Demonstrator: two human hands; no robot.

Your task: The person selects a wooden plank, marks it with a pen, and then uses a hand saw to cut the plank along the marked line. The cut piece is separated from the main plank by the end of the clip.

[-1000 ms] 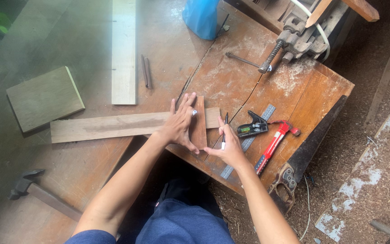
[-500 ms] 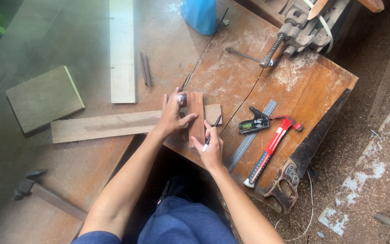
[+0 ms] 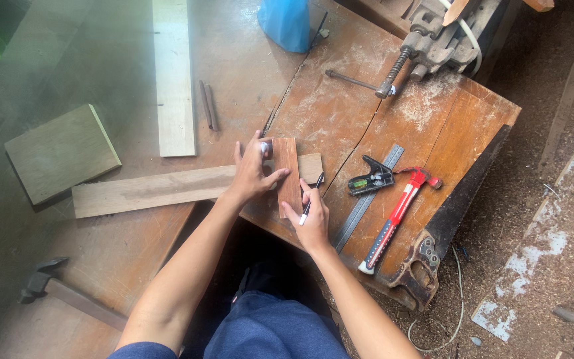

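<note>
Near the front edge of the desk [image 3: 134, 266], the person's left hand [image 3: 252, 174] lies spread and flat, fingers pressing a small reddish wood block [image 3: 287, 174] down across the end of a long plank [image 3: 154, 190]; it pins the block rather than gripping it. Just beside the block's lower right corner, the right hand [image 3: 313, 223] is closed around a pen [image 3: 311, 199], its tip touching the block's right edge.

Right of that hand lie one combination square [image 3: 371, 186] with a steel rule, one red-handled hammer [image 3: 398, 216] and, nearer the desk's right edge, one handsaw [image 3: 456, 223] with a dark blade and worn wooden grip. One more hammer [image 3: 61, 292], dark-headed with a wooden handle, rests alone at the near left of the desk.

Farther out on the left sits one square grey-green board [image 3: 62, 153]. Beyond the plank one pale plank [image 3: 173, 76] stands lengthwise away from the person, with two thin dark sticks [image 3: 208, 105] just beside it.

At the far edge, a blue plastic bag [image 3: 286, 23] sits on the desk; I can't make out any label on it. One metal vise [image 3: 426, 43] is at the far right corner, with sawdust scattered under it.
</note>
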